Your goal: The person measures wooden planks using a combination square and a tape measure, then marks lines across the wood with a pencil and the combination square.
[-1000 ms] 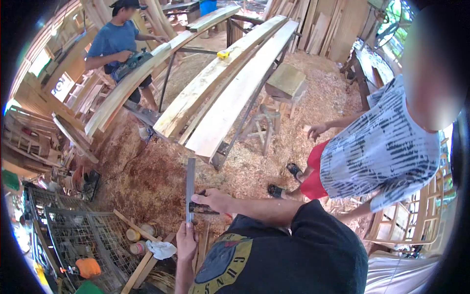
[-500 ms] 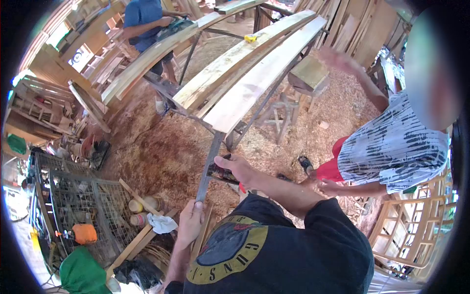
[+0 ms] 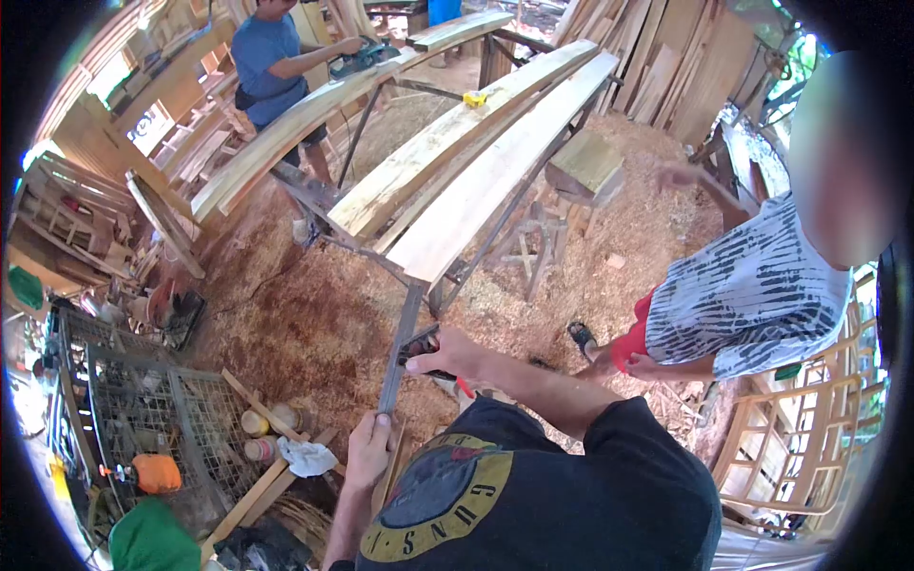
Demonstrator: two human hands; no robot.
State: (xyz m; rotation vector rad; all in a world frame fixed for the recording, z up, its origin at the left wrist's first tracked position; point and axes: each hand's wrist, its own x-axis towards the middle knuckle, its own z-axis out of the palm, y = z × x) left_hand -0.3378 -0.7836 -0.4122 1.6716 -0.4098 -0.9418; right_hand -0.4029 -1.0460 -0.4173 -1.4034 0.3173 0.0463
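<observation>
A long steel rule (image 3: pixel 404 328) points away from me, its far end at the near end of a pale plank (image 3: pixel 495 186). My left hand (image 3: pixel 367 449) is closed around the rule's near end, thumb on top. Partway along it, my right hand (image 3: pixel 449 354) grips a dark angled head (image 3: pixel 416 346) that sits against the rule, like that of a combination square. Below this hand shows a small red piece (image 3: pixel 465 386), too little to name. To the left of the pale plank lies a curved board (image 3: pixel 457 143) with a yellow tool (image 3: pixel 475 98) on it.
Metal trestles (image 3: pixel 367 249) bear the boards. Back left, a person in blue (image 3: pixel 271 62) holds a power planer (image 3: pixel 362 59) on another curved board. A person in a patterned shirt (image 3: pixel 752 285) stands close on my right. A wire cage (image 3: pixel 143 419) and jars (image 3: pixel 257 423) are at left.
My right hand, with the dark head, sits a little nearer to me. The person in blue has moved the planer farther along the board. The neighbour's raised arm is lower.
</observation>
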